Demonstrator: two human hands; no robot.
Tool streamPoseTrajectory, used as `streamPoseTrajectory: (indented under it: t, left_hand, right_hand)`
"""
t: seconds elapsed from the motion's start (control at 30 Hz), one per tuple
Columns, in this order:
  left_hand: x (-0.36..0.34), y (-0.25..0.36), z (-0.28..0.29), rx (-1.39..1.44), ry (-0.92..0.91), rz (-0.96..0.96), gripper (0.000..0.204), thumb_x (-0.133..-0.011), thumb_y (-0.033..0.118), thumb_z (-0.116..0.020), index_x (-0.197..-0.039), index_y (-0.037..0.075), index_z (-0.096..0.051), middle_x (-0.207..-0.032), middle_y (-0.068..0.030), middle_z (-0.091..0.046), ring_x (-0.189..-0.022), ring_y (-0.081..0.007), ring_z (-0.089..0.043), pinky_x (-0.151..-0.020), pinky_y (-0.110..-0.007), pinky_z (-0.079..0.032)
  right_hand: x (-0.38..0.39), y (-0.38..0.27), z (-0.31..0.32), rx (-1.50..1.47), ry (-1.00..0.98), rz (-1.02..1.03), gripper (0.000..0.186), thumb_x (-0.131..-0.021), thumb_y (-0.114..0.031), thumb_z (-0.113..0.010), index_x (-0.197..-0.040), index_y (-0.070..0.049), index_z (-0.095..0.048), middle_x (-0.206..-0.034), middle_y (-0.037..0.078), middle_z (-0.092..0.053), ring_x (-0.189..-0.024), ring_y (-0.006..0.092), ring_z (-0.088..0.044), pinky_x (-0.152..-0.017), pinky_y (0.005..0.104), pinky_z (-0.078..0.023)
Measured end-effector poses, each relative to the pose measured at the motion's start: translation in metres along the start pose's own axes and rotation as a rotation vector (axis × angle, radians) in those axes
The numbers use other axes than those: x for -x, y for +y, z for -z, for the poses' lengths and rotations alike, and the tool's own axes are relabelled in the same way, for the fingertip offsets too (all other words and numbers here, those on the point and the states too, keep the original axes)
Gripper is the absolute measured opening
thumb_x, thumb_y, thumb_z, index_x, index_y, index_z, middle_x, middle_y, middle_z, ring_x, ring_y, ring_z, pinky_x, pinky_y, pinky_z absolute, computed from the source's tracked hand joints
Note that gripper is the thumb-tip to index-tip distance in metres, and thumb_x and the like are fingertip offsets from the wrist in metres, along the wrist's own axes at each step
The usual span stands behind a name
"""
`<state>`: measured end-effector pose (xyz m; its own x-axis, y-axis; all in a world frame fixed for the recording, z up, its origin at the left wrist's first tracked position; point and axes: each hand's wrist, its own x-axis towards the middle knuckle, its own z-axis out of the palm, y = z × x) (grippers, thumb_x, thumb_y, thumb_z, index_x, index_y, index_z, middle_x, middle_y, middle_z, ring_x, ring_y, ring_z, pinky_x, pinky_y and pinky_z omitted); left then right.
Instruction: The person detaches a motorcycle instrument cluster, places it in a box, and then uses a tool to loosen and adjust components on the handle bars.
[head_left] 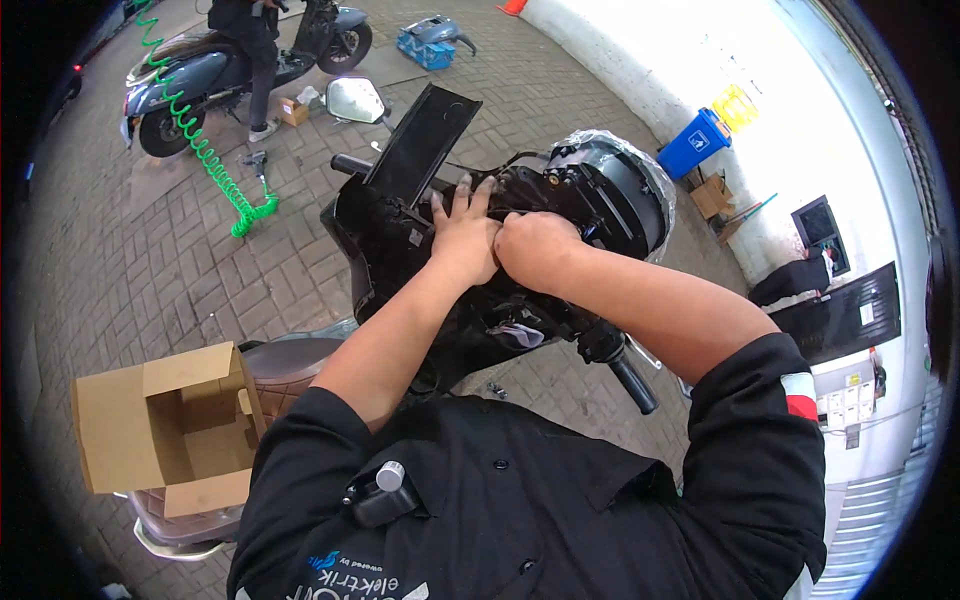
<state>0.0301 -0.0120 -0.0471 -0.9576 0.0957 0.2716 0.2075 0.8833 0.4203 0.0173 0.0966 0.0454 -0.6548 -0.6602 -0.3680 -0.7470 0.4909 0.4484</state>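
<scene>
Standing here watching, the main thing is the black scooter front (395,240), smack in the centre of the dial and running up toward 12. The left hand (465,235) is pressed on it just above centre, fingers fanned apart. The right hand (540,250) is snug against it on the 3 o'clock side, fingers curled under into a fist; can't tell if they're clamped on anything.

My take on handling: the shell looks like thin, stiff plastic, light but kinda slick, and any thin edges could crack if forced. I'd grab it by the thicker outer rim around 10. The long black panel (425,145) sticking up between 11 and 12 looks light and bendy. The headlight (635,185) at 2 has shiny wrap on it, so probably slippery and scratch-prone.

Containers: big open cardboard box (120,415) at 8, sitting on a brown quilted seat (290,362), flaps out, bare cardboard bottom showing. Small carton (292,111) between 10 and 11, contents not visible. Blue bin (693,145) further out at 2, can't see inside either.
</scene>
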Motion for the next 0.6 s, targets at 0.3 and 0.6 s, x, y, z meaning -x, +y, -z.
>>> streamPoseTrajectory:
  t: [0.3,0.6]
  left_hand:
    - [-0.006,-0.011,0.006,0.017,-0.049,0.031,0.031,-0.086,0.024,-0.054,-0.109,0.014,-0.072,-0.156,-0.0126,-0.025,-0.146,-0.0396,-0.01,-0.112,-0.067,-0.007]
    - [-0.007,-0.009,0.0,0.068,-0.062,0.027,0.033,-0.084,0.022,-0.055,-0.112,0.014,-0.071,-0.154,-0.0135,-0.027,-0.147,-0.0399,-0.008,-0.112,-0.067,-0.007]
  right_hand:
    - [-0.011,0.001,-0.037,-0.203,0.233,-0.225,0.022,-0.087,-0.018,-0.054,-0.1,0.0,-0.054,-0.093,0.025,-0.064,-0.083,0.0366,-0.068,-0.074,0.0428,-0.056]
    - [-0.022,0.001,-0.067,-0.125,0.367,-0.207,0.018,-0.086,-0.016,-0.054,-0.098,-0.003,-0.052,-0.091,0.023,-0.062,-0.083,0.0363,-0.067,-0.073,0.0429,-0.056]
